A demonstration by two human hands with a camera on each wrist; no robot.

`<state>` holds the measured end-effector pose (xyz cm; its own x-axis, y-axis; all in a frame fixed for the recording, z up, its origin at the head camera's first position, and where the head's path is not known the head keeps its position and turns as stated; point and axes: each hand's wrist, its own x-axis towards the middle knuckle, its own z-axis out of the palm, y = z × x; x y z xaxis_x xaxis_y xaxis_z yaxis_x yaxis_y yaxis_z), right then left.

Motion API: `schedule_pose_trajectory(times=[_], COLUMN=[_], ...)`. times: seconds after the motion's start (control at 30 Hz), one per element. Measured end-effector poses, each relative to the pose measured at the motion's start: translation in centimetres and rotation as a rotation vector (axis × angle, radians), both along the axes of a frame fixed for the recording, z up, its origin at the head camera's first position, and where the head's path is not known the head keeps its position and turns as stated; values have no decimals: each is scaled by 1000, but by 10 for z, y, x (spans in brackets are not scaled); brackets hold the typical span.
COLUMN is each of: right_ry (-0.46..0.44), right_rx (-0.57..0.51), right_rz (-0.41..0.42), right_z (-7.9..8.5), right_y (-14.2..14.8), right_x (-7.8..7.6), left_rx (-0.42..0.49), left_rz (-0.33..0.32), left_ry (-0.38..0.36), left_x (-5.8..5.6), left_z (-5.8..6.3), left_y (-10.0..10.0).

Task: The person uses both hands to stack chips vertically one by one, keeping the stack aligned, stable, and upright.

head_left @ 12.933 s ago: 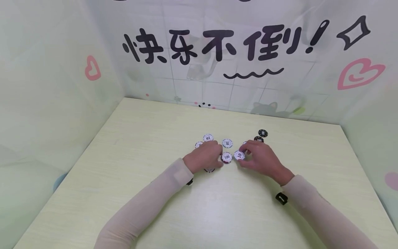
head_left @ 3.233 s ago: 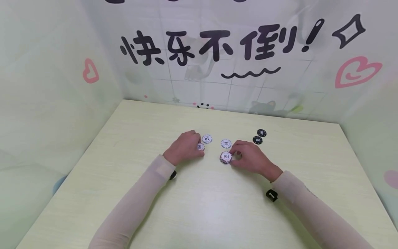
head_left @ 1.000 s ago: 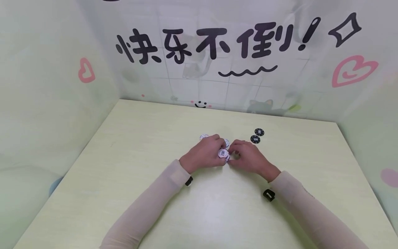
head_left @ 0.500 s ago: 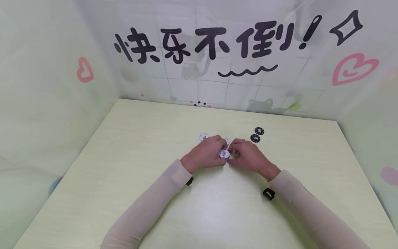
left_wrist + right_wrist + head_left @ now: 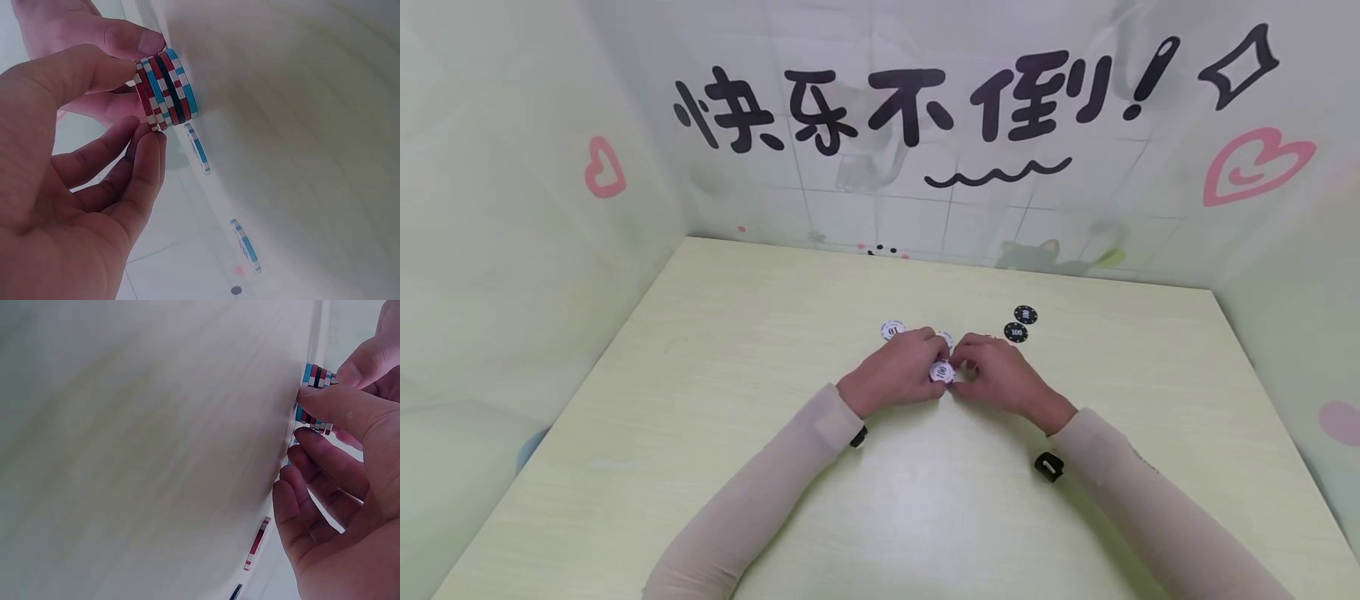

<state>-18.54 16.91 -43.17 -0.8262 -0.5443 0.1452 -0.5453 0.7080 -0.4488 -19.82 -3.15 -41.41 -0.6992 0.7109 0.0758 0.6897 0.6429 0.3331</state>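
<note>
Chips [image 5: 942,372] stand stacked on the table [image 5: 887,533], between the two hands. The left hand [image 5: 891,375] pinches them near the top, thumb against fingertips; the right hand [image 5: 1007,375] pinches lower down with thumb and forefinger, its other fingers loosely bent. They seem to be getting squared up; next, both grips should loosen evenly, without dragging the uppermost ones.

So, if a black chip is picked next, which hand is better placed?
The right hand, I judge: both black chips lie just beyond it, while the left hand is across the chip stack from them. Both hands grip the stack, so the right must probably let go first.
</note>
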Motion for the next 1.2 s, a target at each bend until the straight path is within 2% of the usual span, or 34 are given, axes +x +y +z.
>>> schedule_pose_trajectory(times=[0.27,0.53,0.77,0.97,1.2], right_ry=[-2,-9,-22,-20,-19], right_rx=[-1,16,25,32,43], right_rz=[-6,-27,-40,-34,-35], right_z=[0,1,1,0,-1], right_y=[1,2,2,1,0], right_x=[2,4,4,5,5], left_rx=[35,6,18,-10,-55], left_rz=[4,82,136,191,282], left_ry=[54,52,91,136,127], left_x=[0,-3,-9,-14,-20], left_z=[0,5,10,7,3], left_y=[-6,-16,-27,-34,-41])
